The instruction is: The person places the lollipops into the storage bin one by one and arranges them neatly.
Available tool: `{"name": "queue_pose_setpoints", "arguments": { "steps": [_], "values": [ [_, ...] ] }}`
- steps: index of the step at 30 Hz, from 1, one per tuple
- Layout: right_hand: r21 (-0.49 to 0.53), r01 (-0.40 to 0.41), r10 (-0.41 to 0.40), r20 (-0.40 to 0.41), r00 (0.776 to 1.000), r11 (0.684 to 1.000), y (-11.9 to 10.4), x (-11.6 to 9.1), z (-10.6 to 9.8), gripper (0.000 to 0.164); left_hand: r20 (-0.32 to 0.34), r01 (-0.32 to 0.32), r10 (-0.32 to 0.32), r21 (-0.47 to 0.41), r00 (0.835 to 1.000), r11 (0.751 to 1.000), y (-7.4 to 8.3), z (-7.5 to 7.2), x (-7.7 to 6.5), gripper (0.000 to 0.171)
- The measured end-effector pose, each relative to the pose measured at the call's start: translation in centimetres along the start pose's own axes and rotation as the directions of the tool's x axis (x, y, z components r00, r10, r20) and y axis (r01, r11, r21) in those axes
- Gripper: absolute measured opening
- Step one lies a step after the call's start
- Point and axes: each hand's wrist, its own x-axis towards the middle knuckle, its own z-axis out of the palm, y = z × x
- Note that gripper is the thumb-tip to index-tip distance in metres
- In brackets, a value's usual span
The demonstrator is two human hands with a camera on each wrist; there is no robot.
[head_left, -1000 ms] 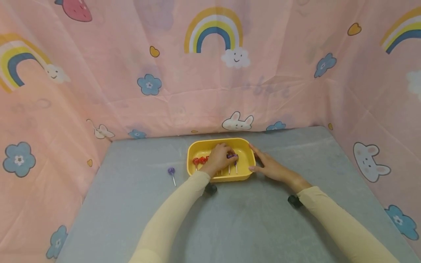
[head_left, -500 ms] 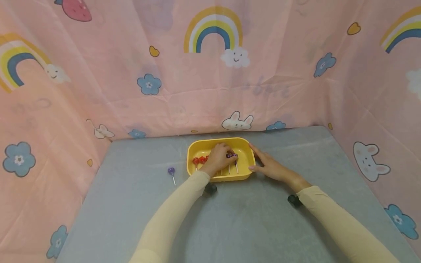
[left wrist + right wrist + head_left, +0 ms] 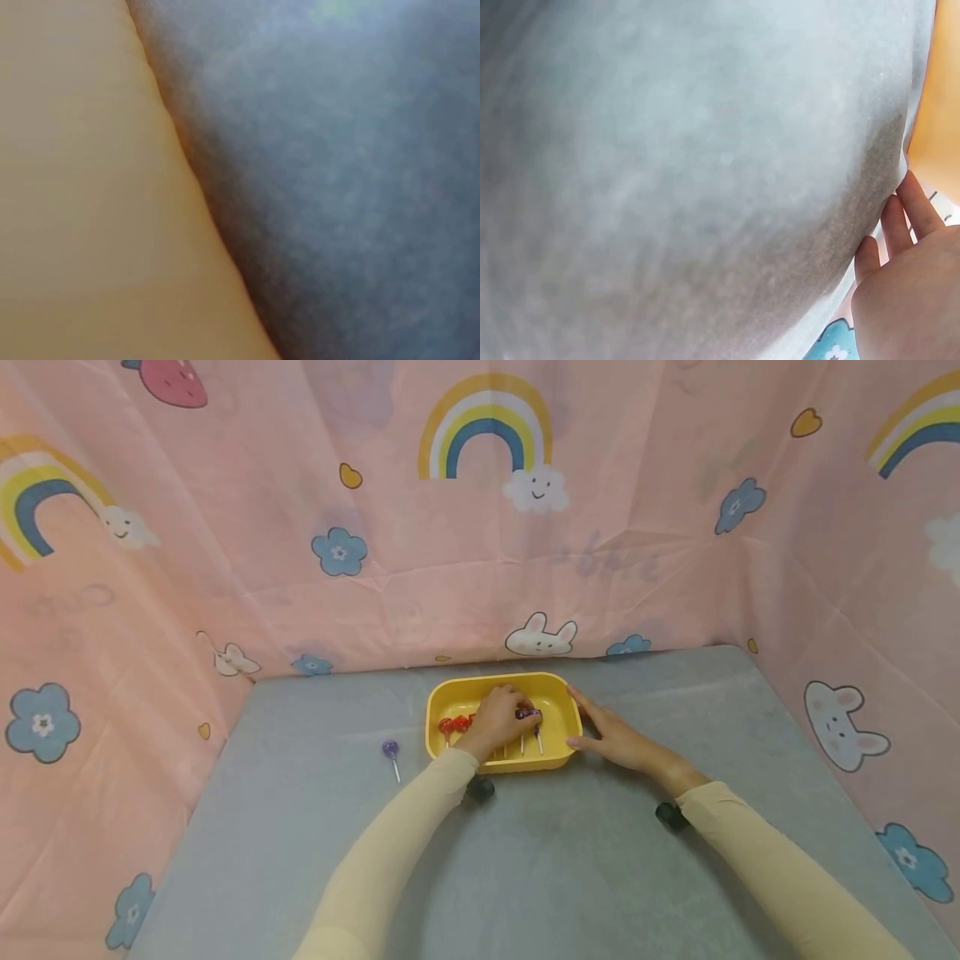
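Observation:
A yellow plastic tray (image 3: 555, 766) sits toward the back of the table and holds several lollipops in a row. Red lollipops (image 3: 447, 727) lie at its left end, purple ones (image 3: 537, 717) further right, with white sticks toward the front. My left hand (image 3: 495, 722) reaches into the tray, its curled fingers and thumb at a purple lollipop; the hand covers the middle of the row. Spread and fairly straight, the fingers of my right hand (image 3: 618, 743) touch the tray's right end. In the right wrist view, the right fingers (image 3: 919, 210) rest against the yellow wall (image 3: 937, 105).
One purple lollipop (image 3: 391, 750) lies on the grey tabletop (image 3: 315, 827), left of the tray. Behind and at both sides hangs a pink printed cloth (image 3: 450, 568). A sleeve (image 3: 90, 180) and blurred grey surface fill the left wrist view.

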Motion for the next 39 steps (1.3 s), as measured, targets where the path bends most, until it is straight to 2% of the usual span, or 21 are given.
{"name": "queue_pose_setpoints", "arguments": {
  "steps": [21,29,34,39],
  "values": [
    [-0.016,0.004,-0.004,0.004,1.000,1.000,-0.1,-0.1,-0.1,0.093,0.022,-0.004,0.004,-0.002,1.000,1.000,-0.4,0.3,0.2,0.032],
    [-0.002,0.030,-0.030,-0.006,1.000,1.000,0.2,-0.1,0.0,0.093,0.030,-0.005,0.008,-0.085,1.000,0.996,0.1,-0.6,-0.2,0.031],
    [0.001,0.035,-0.035,-0.001,0.999,0.999,0.1,-0.1,-0.1,0.093,0.043,0.005,0.001,-0.156,0.999,0.988,-0.3,-0.8,-0.3,0.032],
    [0.003,0.025,-0.025,-0.001,1.000,1.000,0.0,0.0,-0.1,0.092,0.029,0.003,0.003,-0.223,1.000,0.975,-0.6,-1.8,-0.8,0.033]
  ]
}}
